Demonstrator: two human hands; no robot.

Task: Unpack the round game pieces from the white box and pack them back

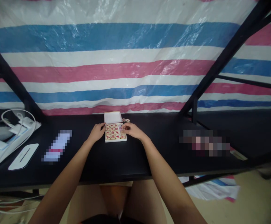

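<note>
A small white box (116, 141) lies on the black tabletop, filled with rows of round cream Chinese chess pieces (112, 132) marked in red. Its white lid (112, 117) stands opened at the back. My left hand (97, 132) grips the box's left edge, with the fingertips at the upper left corner. Over the right side of the box, my right hand (133, 130) has its fingers pinched on a pale Chinese chess piece (121, 128), which is partly hidden. Two more dark-marked pieces (125, 120) sit on the table right beside the lid.
To the left are a blurred-out phone-like item (57, 146), a white flat device (23, 156) and white cables (18, 110) with a power strip. A pixelated item (204, 143) lies at the right. Black metal posts (221, 65) frame a striped plastic sheet (116, 37) behind.
</note>
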